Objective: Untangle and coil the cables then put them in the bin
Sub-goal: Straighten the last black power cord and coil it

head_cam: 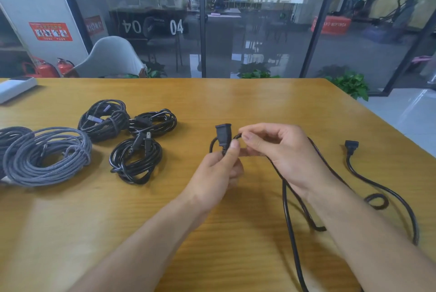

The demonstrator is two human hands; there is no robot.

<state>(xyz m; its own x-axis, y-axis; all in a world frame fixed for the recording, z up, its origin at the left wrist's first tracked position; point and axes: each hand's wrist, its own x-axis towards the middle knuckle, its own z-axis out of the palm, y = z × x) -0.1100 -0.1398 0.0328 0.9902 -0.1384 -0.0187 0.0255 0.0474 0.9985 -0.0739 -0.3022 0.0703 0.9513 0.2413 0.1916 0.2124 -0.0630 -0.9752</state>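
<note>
**Coiling status: several bundles done, one cable in hand**

Five coiled bundles (pixel 132 131) lie at table (pixel 236 103) left. No bin is visible (possibly out of frame). My left hand (pixel 212 173) pinches the black cable (pixel 286 209) just below its connector (pixel 223 137); my right hand (pixel 278 150) pinches the first loop. The rest trails loose — uncoiled — beside another loose cable (pixel 377 188).

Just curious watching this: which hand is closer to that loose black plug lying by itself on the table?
Right. The right hand is beside the loose plug, with bare table between; the left hand sits farther off, beyond the right hand.
</note>
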